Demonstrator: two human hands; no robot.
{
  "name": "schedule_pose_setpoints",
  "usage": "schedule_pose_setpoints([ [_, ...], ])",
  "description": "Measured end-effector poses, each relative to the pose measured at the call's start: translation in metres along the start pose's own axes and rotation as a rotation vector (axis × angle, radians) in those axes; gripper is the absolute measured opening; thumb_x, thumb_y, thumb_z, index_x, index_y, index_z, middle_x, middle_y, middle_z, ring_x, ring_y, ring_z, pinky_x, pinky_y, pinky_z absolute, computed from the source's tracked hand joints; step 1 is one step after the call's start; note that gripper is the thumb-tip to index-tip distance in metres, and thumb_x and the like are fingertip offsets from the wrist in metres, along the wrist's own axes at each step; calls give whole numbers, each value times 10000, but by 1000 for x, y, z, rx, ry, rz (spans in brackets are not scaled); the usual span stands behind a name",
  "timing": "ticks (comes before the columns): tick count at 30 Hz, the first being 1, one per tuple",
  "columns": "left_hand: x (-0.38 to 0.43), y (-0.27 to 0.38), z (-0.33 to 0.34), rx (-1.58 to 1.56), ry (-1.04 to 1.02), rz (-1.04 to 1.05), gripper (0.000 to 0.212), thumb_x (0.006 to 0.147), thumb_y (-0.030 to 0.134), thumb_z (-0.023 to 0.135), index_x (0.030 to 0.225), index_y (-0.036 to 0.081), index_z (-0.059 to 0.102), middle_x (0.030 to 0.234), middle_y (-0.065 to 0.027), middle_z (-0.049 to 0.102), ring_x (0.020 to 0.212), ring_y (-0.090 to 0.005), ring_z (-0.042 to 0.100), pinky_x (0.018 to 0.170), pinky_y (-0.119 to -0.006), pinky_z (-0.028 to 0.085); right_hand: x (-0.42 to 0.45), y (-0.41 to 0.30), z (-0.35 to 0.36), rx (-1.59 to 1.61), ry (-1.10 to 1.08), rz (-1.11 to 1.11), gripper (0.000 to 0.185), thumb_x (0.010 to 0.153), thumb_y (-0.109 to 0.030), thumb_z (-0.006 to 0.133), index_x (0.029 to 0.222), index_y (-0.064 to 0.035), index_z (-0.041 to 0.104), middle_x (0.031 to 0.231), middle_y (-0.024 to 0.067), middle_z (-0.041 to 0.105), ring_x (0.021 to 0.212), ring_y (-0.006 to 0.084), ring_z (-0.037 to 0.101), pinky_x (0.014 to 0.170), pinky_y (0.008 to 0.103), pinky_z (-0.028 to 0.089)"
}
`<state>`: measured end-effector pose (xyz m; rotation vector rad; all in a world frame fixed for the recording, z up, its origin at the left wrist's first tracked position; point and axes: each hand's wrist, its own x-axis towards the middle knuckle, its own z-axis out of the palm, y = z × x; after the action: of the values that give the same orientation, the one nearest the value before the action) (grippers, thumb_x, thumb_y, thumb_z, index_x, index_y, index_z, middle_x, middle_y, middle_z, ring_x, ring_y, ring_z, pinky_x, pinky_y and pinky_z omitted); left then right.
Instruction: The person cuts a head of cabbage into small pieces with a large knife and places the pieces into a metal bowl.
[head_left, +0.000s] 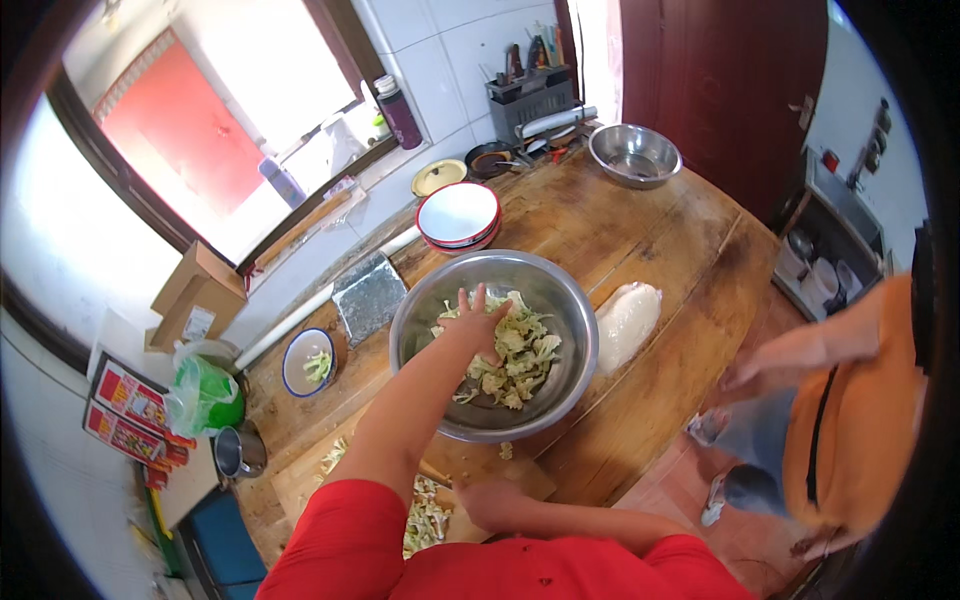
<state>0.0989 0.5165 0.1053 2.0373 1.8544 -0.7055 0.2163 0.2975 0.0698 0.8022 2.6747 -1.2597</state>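
Observation:
My left hand (475, 330) reaches into a large stainless steel bowl (420, 352), fingers spread over cut cauliflower florets (517, 360). It grips nothing that I can see. Low in the picture, my right hand (484, 501) rests at the wooden cutting board (525, 469), its fingers mostly turned from view. A brown stick-like piece, perhaps a knife handle (433, 472), lies close to that hand; whether I hold it is unclear. More chopped cauliflower (426, 521) lies on the board, partly hidden by my red-sleeved arm and body.
Right of the bowl lies a pale bagged lump, perhaps dough (628, 326). Beyond are stacked enamel bowls (459, 214) and a steel basin (636, 154). A small bowl (289, 367) and a metal cup (240, 452) stand left. A person in orange (847, 420) stands at right.

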Motion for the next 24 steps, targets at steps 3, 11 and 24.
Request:
schedule_pose_setpoints([
  [3, 28, -8, 29, -148, 67, 7, 1112, 542, 382, 808, 1426, 407, 135, 1502, -197, -21, 1315, -518, 153, 1007, -523, 361, 4, 0, 4, -61, -123, 14, 421, 825, -114, 399, 1215, 45, 395, 780, 202, 644, 688, 353, 636, 614, 475, 489],
  [11, 25, -10, 48, -355, 253, -9, 810, 580, 240, 767, 1310, 347, 432, 1319, -168, 346, 1134, -408, 448, 888, -418, 473, 8, -7, -12, -35, -239, 142, 437, 833, -117, 400, 1231, 61, 366, 840, 243, 638, 771, 393, 630, 646, 480, 487],
  [24, 24, -8, 92, -599, 416, -10, 471, 721, 165, 590, 1178, 282, 577, 1161, -170, 478, 1062, -391, 493, 850, -432, 478, 16, 12, 19, -187, -137, 233, 320, 810, -243, 487, 1023, -11, 545, 806, 217, 639, 725, 385, 627, 641, 484, 486],
])
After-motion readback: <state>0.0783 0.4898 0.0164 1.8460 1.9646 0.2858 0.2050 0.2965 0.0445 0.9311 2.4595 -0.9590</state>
